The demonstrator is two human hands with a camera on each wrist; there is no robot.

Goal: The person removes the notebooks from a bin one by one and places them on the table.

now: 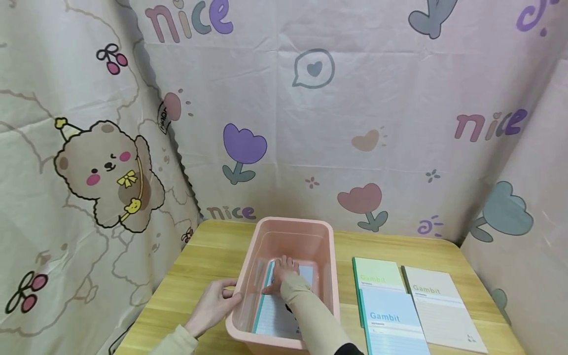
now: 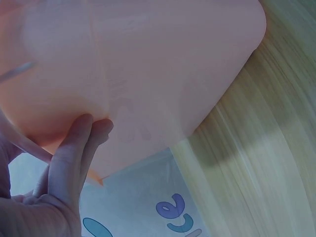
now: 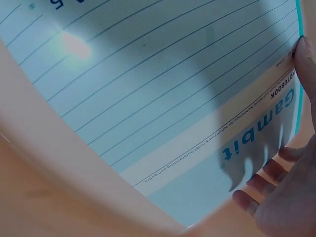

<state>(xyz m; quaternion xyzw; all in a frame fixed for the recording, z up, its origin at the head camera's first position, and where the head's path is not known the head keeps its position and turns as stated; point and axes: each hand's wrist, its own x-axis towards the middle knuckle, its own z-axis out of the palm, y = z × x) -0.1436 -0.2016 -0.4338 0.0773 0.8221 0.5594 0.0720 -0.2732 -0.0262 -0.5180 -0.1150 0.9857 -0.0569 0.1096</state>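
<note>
A pink plastic bin stands on the table, and my left hand grips its left rim between thumb and fingers. In the left wrist view, the fingers of that hand lie against the bin's outer wall. Inside the bin lies a blue notebook with a teal spine and "Gambit" on its cover. My right hand reaches into the bin over that notebook, fingers spread. In the right wrist view, the thumb is by the spine edge and the other fingertips are by the top edge of the notebook.
Right of the bin lie a green notebook, a blue notebook overlapping it, and a beige notebook. The wooden table carries them all. Printed curtains hang behind and at both sides.
</note>
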